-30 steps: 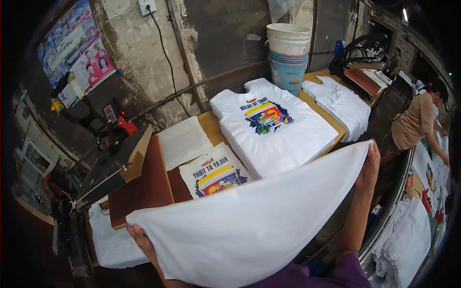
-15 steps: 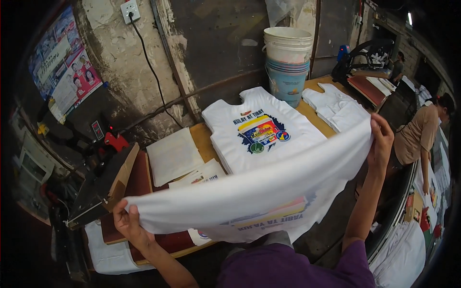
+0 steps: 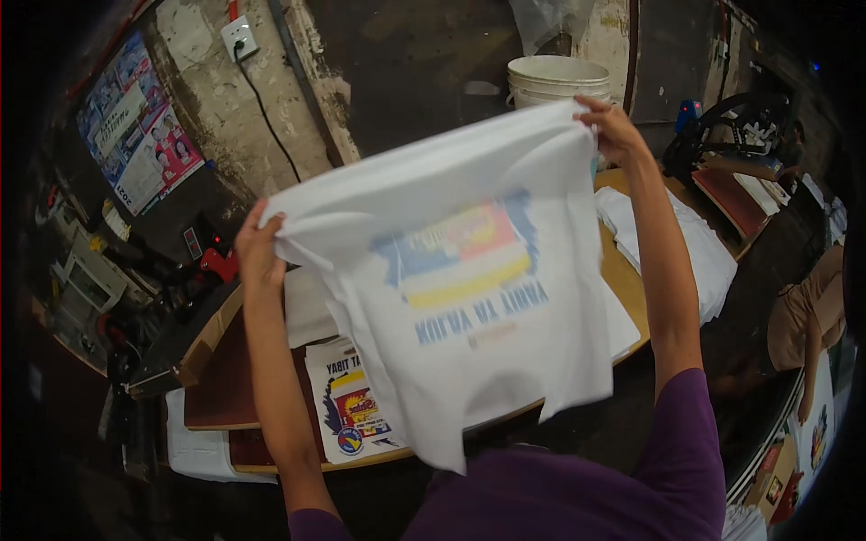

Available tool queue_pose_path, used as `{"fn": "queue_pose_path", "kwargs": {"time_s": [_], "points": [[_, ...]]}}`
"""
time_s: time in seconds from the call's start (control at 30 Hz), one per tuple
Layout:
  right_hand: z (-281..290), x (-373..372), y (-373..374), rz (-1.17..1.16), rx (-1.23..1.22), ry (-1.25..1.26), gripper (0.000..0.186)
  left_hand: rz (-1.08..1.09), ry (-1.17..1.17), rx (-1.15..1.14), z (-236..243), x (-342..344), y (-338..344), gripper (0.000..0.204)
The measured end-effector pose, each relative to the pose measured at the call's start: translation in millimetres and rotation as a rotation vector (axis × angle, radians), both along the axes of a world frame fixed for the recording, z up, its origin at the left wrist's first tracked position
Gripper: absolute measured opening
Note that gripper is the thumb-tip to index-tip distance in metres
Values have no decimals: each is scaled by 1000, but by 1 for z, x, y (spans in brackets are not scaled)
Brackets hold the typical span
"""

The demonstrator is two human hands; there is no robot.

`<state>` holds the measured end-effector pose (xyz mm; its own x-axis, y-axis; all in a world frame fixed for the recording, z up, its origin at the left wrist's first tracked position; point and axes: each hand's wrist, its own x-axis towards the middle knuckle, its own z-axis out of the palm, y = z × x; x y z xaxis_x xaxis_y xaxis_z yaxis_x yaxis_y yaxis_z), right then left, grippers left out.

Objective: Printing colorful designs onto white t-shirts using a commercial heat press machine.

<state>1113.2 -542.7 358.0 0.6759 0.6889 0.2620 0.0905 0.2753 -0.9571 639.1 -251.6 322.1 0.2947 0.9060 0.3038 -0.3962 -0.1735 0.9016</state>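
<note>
A white printed shirt hangs upside down, stretched between my hands over the work table. My left hand grips its hem at the upper left corner, and my right hand grips the upper right corner. Below it, printed transfer sheets lie on a reddish board, near a heat press with a dark hinged plate. The hanging shirt hides most of a stack of white shirts on the wooden table.
A white bucket stands by the wall behind the shirt. Folded white garments lie at the right, beside another press. A co-worker bends over printed fabric at the right edge. A poster and power socket are on the wall.
Both my hands have risen and moved forward with the shirt. It now hangs full length between them, its print showing through faintly, and covers the printed stack and much of the bucket.
</note>
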Motion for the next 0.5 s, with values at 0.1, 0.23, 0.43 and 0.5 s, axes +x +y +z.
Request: {"fn": "queue_pose_path", "kwargs": {"time_s": [0.1,0.23,0.43,0.5], "points": [[30,8,-24,88,346,-76,59,30,-126,163,40,0,-58,53],[11,-5,-77,82,416,-120,57,51,-88,219,21,-3,-122,54],[-125,4,-103,-80,21,19,58,14,89,-50,-112,19,-130,61],[-175,11,-106,-53,-43,130,60,-20,154,-159,-154,35,-131,62]]}}
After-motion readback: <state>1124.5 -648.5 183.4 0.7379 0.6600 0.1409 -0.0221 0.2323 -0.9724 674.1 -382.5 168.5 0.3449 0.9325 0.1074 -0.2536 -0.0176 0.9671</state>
